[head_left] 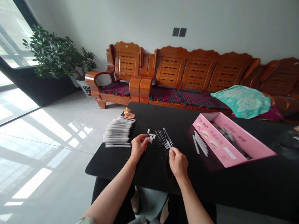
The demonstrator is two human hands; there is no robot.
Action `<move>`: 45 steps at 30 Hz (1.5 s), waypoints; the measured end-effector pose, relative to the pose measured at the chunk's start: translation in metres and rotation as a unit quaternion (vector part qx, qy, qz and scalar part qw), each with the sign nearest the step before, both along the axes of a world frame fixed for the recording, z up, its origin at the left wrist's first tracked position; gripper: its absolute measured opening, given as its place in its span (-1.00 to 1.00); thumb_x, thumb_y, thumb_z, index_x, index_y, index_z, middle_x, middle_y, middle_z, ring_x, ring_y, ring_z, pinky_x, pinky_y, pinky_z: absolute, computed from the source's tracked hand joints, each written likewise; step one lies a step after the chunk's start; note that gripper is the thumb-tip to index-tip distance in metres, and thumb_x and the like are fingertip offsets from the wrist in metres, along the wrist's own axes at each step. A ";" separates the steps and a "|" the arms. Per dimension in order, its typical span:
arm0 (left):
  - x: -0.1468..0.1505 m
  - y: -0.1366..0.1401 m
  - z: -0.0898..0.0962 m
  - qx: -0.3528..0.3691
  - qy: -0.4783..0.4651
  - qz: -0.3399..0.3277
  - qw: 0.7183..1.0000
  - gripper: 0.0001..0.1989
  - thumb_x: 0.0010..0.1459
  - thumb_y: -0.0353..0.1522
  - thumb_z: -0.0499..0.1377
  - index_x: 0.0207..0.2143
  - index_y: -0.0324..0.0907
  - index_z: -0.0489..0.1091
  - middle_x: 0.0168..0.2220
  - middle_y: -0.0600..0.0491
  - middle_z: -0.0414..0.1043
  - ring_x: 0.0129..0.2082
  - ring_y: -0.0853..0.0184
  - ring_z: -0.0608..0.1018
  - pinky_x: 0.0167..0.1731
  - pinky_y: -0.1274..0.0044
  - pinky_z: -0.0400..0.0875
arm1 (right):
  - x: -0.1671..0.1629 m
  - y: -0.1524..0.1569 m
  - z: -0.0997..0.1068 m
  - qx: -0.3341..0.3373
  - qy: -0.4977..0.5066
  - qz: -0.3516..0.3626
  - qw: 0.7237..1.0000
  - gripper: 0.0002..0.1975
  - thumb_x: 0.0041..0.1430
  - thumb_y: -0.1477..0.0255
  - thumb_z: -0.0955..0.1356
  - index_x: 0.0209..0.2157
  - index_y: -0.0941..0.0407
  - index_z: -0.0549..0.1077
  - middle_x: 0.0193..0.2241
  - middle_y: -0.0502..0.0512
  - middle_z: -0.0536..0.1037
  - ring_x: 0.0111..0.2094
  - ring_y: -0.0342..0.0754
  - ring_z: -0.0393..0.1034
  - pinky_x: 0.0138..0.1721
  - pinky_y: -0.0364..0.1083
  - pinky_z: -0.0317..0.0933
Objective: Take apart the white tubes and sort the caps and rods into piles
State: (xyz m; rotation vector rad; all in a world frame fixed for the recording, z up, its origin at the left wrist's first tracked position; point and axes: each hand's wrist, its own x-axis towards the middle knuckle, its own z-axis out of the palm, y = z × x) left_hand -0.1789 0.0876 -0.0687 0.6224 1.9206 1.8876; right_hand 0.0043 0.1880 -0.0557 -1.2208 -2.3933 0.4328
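My left hand [139,144] is closed at thumb and forefinger beside a small cluster of white pen caps [151,138]; whatever lies between its fingertips is too small to make out. My right hand [178,161] pinches a slim white pen part [168,144], its far end pointing away from me. Just beyond it, thin pen refills [164,137] lie fanned out on the black table. Several tiny black plugs [160,144] are scattered between the two hands. Left of my left hand, many white pens with dark ends [118,132] lie side by side in a row.
On the right of the table [149,116] sits a pink open box [221,146] with dark items inside. Several white tubes [200,143] lie by its left side. A small orange figurine [127,112] stands at the far left edge. Wooden seats [173,70] line the wall behind.
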 end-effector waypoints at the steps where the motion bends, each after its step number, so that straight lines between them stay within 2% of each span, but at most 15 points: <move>1: 0.000 0.001 -0.002 -0.027 0.022 0.011 0.999 -0.70 -0.02 -0.22 0.31 -0.26 -0.20 0.53 -0.64 0.15 0.35 -0.72 0.44 0.37 -0.74 0.64 0.18 | 0.006 0.014 -0.001 0.023 -0.026 -0.032 0.999 -0.72 0.26 0.34 0.22 -0.18 0.10 0.52 -0.44 0.17 0.58 -0.43 -0.01 0.44 -0.42 -0.13 0.06; 4: -0.001 0.003 -0.009 -0.058 0.063 0.022 0.996 -0.77 -0.03 -0.24 0.33 -0.32 -0.17 0.51 -0.62 0.14 0.36 -0.71 0.45 0.37 -0.73 0.64 0.19 | 0.022 0.055 -0.005 0.073 -0.094 -0.112 0.987 -0.78 0.22 0.37 0.26 -0.27 0.12 0.53 -0.48 0.18 0.56 -0.47 0.00 0.43 -0.46 -0.12 0.05; 8: -0.002 0.004 -0.012 -0.026 0.076 0.046 0.996 -0.75 -0.13 -0.29 0.39 -0.34 -0.16 0.53 -0.53 0.11 0.38 -0.65 0.45 0.36 -0.69 0.64 0.19 | 0.034 0.095 -0.010 0.153 -0.115 -0.133 0.972 -0.79 0.20 0.38 0.28 -0.33 0.16 0.53 -0.46 0.21 0.53 -0.47 -0.02 0.42 -0.46 -0.11 0.09; 12: -0.001 0.003 -0.010 -0.016 0.126 0.051 0.991 -0.75 -0.17 -0.38 0.40 -0.35 -0.13 0.54 -0.42 0.09 0.40 -0.59 0.44 0.37 -0.59 0.61 0.24 | 0.038 0.107 -0.014 0.212 -0.099 -0.127 0.964 -0.77 0.20 0.36 0.27 -0.32 0.14 0.54 -0.43 0.22 0.51 -0.45 0.00 0.39 -0.46 -0.08 0.10; 16: -0.001 0.002 -0.008 -0.043 0.183 0.030 0.982 -0.76 -0.15 -0.43 0.38 -0.34 -0.11 0.54 -0.40 0.10 0.41 -0.57 0.44 0.38 -0.48 0.58 0.27 | 0.041 0.111 -0.020 0.217 -0.080 -0.114 0.966 -0.71 0.21 0.42 0.22 -0.37 0.16 0.56 -0.46 0.24 0.49 -0.47 0.01 0.35 -0.47 -0.05 0.07; 20: 0.000 0.002 -0.009 -0.049 0.204 0.023 0.977 -0.76 -0.14 -0.46 0.37 -0.33 -0.11 0.53 -0.39 0.09 0.41 -0.55 0.43 0.39 -0.45 0.57 0.26 | 0.043 0.118 -0.021 0.223 -0.046 -0.142 0.963 -0.61 0.25 0.37 0.15 -0.38 0.19 0.56 -0.49 0.26 0.46 -0.47 0.02 0.32 -0.46 -0.04 0.06; 24: 0.000 0.003 -0.009 -0.045 0.204 0.027 0.978 -0.77 -0.11 -0.47 0.36 -0.33 -0.11 0.53 -0.38 0.09 0.41 -0.54 0.43 0.39 -0.44 0.57 0.25 | 0.028 0.103 -0.009 0.221 0.022 -0.129 0.967 -0.64 0.24 0.29 0.19 -0.30 0.18 0.54 -0.40 0.27 0.52 -0.42 0.03 0.35 -0.43 -0.07 0.05; 28: 0.001 0.003 -0.008 -0.052 0.217 0.033 0.974 -0.78 -0.06 -0.47 0.34 -0.29 -0.11 0.53 -0.37 0.09 0.40 -0.54 0.43 0.39 -0.44 0.57 0.26 | -0.005 0.059 -0.002 0.132 0.120 -0.049 0.983 -0.61 0.25 0.19 0.21 -0.31 0.17 0.53 -0.46 0.19 0.56 -0.47 -0.02 0.38 -0.40 -0.11 0.07; 32: 0.002 0.001 -0.007 -0.048 0.218 0.035 0.974 -0.81 -0.03 -0.45 0.32 -0.30 -0.11 0.52 -0.36 0.08 0.40 -0.54 0.43 0.40 -0.44 0.56 0.27 | -0.030 0.023 -0.013 0.107 0.140 0.029 0.984 -0.62 0.30 0.25 0.18 -0.33 0.16 0.53 -0.45 0.16 0.58 -0.46 -0.06 0.42 -0.38 -0.15 0.08; 36: 0.002 -0.004 -0.005 -0.064 0.242 0.022 0.968 -0.84 0.03 -0.46 0.27 -0.28 -0.12 0.51 -0.33 0.06 0.42 -0.50 0.40 0.43 -0.42 0.55 0.29 | -0.033 0.013 -0.026 0.129 0.121 0.109 0.978 -0.64 0.33 0.30 0.18 -0.32 0.16 0.52 -0.41 0.16 0.59 -0.42 -0.08 0.45 -0.37 -0.17 0.09; 40: -0.001 -0.025 -0.001 -0.099 0.286 0.020 0.953 -0.81 0.05 -0.49 0.24 -0.25 -0.11 0.50 -0.33 0.05 0.43 -0.48 0.37 0.44 -0.41 0.54 0.29 | -0.030 0.015 -0.027 0.141 0.120 0.112 0.976 -0.66 0.33 0.32 0.18 -0.31 0.16 0.52 -0.40 0.16 0.60 -0.42 -0.08 0.46 -0.36 -0.17 0.10; 45: -0.014 -0.077 0.002 -0.197 0.359 0.045 0.911 -0.82 0.14 -0.43 0.17 -0.20 -0.07 0.48 -0.23 0.03 0.43 -0.40 0.32 0.49 -0.36 0.52 0.30 | -0.031 0.016 -0.026 0.151 0.124 0.118 0.974 -0.69 0.33 0.34 0.20 -0.32 0.17 0.51 -0.41 0.14 0.59 -0.42 -0.09 0.47 -0.36 -0.17 0.11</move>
